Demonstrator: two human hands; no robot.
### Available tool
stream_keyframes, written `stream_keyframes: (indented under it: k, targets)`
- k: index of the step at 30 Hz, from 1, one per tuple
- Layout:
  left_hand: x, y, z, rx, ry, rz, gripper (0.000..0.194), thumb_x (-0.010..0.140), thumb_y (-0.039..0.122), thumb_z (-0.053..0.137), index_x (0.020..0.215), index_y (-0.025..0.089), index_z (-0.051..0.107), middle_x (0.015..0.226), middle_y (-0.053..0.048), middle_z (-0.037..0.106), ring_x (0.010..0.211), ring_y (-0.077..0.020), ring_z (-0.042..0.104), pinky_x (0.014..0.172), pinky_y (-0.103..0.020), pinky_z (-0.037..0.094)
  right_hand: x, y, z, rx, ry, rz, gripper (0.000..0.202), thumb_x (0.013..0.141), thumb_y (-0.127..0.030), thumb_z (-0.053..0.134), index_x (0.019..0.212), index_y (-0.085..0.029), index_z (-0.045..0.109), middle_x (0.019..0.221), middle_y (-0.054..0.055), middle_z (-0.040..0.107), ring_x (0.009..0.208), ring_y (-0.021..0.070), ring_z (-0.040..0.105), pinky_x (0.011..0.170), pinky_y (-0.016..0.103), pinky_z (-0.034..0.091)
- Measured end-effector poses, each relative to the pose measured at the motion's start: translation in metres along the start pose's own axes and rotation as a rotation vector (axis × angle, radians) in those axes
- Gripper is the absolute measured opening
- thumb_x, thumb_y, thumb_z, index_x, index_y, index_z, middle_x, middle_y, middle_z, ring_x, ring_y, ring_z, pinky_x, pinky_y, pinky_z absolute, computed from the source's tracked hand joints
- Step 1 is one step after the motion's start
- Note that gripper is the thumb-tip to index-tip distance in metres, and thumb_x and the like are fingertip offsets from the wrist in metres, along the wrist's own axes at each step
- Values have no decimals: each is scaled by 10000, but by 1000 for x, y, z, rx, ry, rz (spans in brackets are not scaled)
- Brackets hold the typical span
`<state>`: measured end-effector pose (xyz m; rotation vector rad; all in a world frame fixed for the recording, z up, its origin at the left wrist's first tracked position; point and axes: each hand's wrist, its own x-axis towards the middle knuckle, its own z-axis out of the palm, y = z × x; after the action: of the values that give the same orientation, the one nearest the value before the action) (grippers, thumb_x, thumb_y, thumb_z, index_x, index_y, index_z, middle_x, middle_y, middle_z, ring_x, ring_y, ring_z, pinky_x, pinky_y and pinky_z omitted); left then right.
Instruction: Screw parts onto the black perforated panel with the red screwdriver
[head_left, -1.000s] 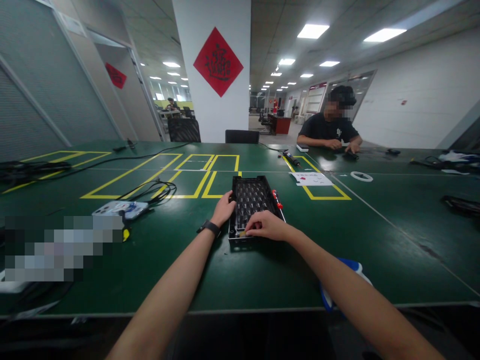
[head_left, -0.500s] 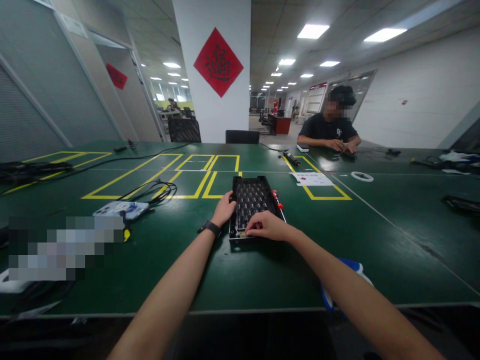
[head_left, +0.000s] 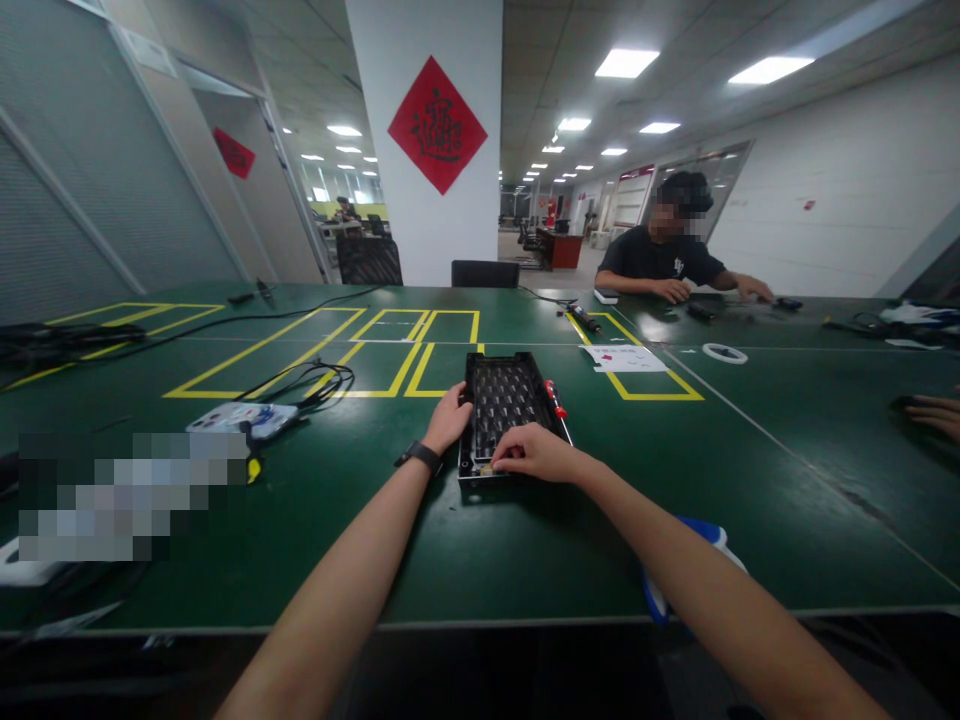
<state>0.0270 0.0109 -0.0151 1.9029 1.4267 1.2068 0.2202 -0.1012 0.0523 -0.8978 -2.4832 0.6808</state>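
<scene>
A black screwdriver bit case (head_left: pixel 508 392) lies on the green table, with rows of small metallic pieces inside. My left hand (head_left: pixel 448 420) grips its left side, the fingers against the edge. Over the near end of the case, my right hand (head_left: pixel 536 452) has thumb and fingers pinched together beside a small yellowish piece (head_left: pixel 486 469). What those fingertips hold, if anything, is hidden. A red-handled screwdriver (head_left: pixel 556 399) rests along the right side of the case, its shaft running toward my right wrist.
Yellow tape outlines and a white paper (head_left: pixel 626 358) mark the green table (head_left: pixel 420 560). A phone (head_left: pixel 241 420) and black cables (head_left: pixel 330 378) lie to the left. A blue-white object (head_left: pixel 705 530) sits under my right forearm. Across the table sits a person (head_left: pixel 660 255); another person's hand (head_left: pixel 934 410) shows at right.
My hands and the case look unmoved. The person across has spread their hands apart, one reaching right toward a dark object. Another person's hand has appeared at the right edge.
</scene>
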Motion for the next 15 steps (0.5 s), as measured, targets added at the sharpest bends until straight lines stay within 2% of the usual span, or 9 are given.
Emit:
stream_keyframes:
  k: [9, 15]
  targets:
    - [0, -1, 1, 11, 2, 0, 547, 693, 135, 439, 1239, 128, 454, 1281, -94, 486, 1201, -209, 424, 1046, -341, 303, 0, 2, 1, -3, 15, -26, 224, 770, -332, 580, 883, -167, 682, 838, 37, 660, 705, 110, 552, 651, 224, 404]
    - [0, 1, 0, 10, 4, -11, 541, 689, 134, 446, 1230, 141, 463, 1282, -85, 488, 1187, -206, 440, 1042, -336, 309, 0, 1, 1, -6, 2, 10, 219, 764, -327, 591, 879, -167, 686, 828, 38, 656, 698, 109, 541, 645, 223, 394]
